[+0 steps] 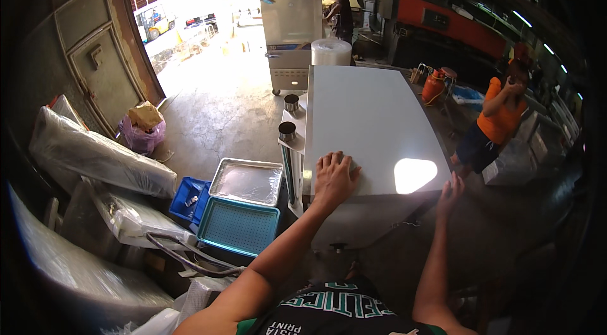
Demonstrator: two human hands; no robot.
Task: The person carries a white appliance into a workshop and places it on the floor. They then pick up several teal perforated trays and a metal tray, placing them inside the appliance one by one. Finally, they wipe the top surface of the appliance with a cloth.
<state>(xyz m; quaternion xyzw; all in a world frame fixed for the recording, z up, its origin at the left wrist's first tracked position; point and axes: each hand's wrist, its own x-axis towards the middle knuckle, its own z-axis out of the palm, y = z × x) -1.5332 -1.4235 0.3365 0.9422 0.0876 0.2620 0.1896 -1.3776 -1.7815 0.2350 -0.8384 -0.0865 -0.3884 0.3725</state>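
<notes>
A large steel cabinet lying before me has a flat, pale grey top panel point(357, 113). My left hand point(335, 177) rests palm down on this panel near its front left corner, fingers spread. A small dark patch shows by those fingertips; whether it is shadow or a thing, I cannot tell. At the front right corner, my right hand point(451, 191) touches the panel's edge with its fingers stretched out. A bright patch of reflected light lies on the panel between the two hands.
Two short metal cylinders point(287, 131) stand left of the cabinet. A metal tray point(246, 180), a turquoise perforated tray point(239, 226) and a blue bin point(188, 199) lie lower left. Plastic-wrapped panels point(101, 151) lean leftward. A person in orange point(499, 117) stands right; another works behind the upright steel cabinet point(291, 25).
</notes>
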